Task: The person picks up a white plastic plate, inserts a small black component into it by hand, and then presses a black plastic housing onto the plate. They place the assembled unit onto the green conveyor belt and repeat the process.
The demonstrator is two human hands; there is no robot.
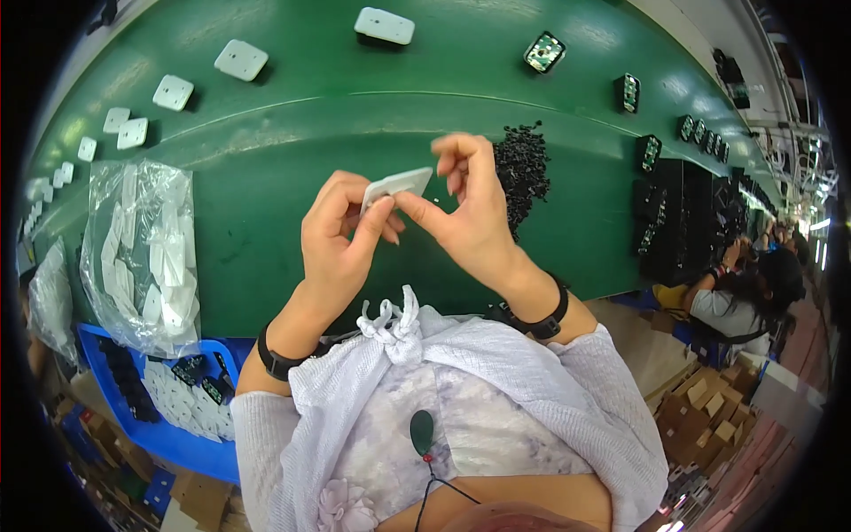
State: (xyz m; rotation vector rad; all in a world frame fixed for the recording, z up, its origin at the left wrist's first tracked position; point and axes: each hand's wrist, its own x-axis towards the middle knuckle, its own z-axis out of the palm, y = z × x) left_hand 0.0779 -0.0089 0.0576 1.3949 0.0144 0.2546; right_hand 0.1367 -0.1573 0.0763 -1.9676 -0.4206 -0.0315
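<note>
A flat white plastic cover is tilted up above the green table, pinched between the thumb and fingers of my left hand. My right hand is just to its right, with the thumb against the cover's near edge. The other right fingers are raised and loosely bent, apart from the thumb, with no object visible between them. Behind the right hand lies a pile of small black parts, partly hidden by it. The cover's underside is out of sight.
A clear bag of white parts lies at left, above a blue bin of white pieces and circuit boards. White housings line the far left. Black housings with circuit boards stand at right, near black boxes. A co-worker sits beyond.
</note>
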